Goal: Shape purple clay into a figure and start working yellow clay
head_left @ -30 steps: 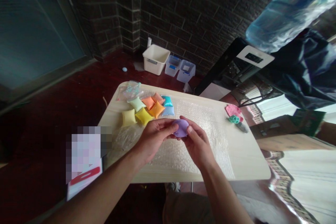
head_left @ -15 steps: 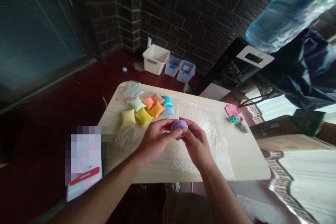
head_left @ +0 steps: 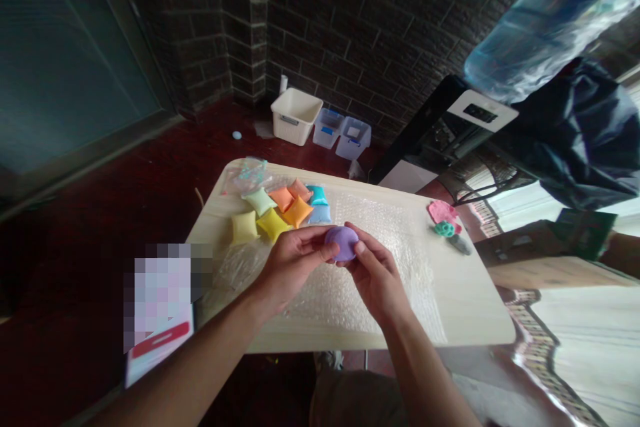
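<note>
A flattened purple disc of modelling clay [head_left: 343, 243] is held above the table between both hands. My left hand [head_left: 295, 267] pinches its left side, thumb on the face and fingers behind. On the right side, my right hand [head_left: 377, 273] grips the edge between thumb and fingers. Below them lies a sheet of bubble wrap [head_left: 400, 247]. Just beyond the left hand are several soft packets, among them a yellow packet [head_left: 273, 224], an orange packet [head_left: 299, 211] and a light blue packet [head_left: 319, 214].
Crumpled clear plastic [head_left: 243, 263] lies left on the table [head_left: 475, 320]. Pink clay [head_left: 442, 211], green clay [head_left: 444, 229] and a grey piece [head_left: 461, 245] sit near the right edge. On the floor behind stand a white basket [head_left: 296, 125] and two clear bins.
Both thumbs pressed together over the purple clay half a second ago; now they are apart at its sides, leaving more of its face visible. The camera view has shifted slightly.
</note>
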`<state>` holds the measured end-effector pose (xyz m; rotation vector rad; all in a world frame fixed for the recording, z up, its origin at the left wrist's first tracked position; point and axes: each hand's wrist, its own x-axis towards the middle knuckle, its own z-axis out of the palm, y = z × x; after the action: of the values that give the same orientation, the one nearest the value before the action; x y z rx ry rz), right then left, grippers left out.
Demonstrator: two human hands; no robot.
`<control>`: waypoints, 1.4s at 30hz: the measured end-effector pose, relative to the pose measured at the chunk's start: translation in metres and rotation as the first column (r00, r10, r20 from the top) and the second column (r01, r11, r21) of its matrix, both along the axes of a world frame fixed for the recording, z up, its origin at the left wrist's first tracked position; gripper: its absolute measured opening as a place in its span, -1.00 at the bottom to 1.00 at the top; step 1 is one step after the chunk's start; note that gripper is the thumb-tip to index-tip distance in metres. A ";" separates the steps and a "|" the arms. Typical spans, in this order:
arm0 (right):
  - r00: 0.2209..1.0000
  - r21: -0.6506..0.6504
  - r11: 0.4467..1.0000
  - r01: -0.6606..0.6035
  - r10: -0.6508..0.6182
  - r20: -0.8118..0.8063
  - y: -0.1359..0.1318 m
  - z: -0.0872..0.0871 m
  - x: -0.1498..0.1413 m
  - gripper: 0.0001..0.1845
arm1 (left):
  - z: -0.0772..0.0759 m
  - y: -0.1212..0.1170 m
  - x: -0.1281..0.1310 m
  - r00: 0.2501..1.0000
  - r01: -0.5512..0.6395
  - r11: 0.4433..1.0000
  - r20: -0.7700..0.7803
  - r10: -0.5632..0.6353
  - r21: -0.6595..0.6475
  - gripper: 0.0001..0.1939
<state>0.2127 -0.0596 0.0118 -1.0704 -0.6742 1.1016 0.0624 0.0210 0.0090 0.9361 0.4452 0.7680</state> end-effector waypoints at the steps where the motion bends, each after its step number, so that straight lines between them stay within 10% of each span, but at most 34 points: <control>1: 1.000 -0.003 1.000 0.007 -0.007 0.016 0.000 0.000 0.000 -0.67 | 0.000 0.000 0.001 1.000 -0.006 1.000 -0.010 0.006 0.004 -0.62; 21: 0.992 -0.053 0.997 -0.050 0.056 0.116 -0.003 -0.001 0.003 -0.36 | 0.002 -0.002 0.003 0.996 -0.036 0.999 -0.085 0.034 -0.024 -0.53; 42: 0.994 -0.027 0.997 -0.073 0.075 0.084 -0.005 0.003 0.007 -0.48 | 0.000 -0.001 0.000 0.998 -0.012 1.000 -0.063 0.012 -0.004 -0.40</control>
<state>0.2193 -0.0642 0.0153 -1.1248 -0.7748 1.1352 0.0627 0.0202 0.0087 0.9563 0.5079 0.7494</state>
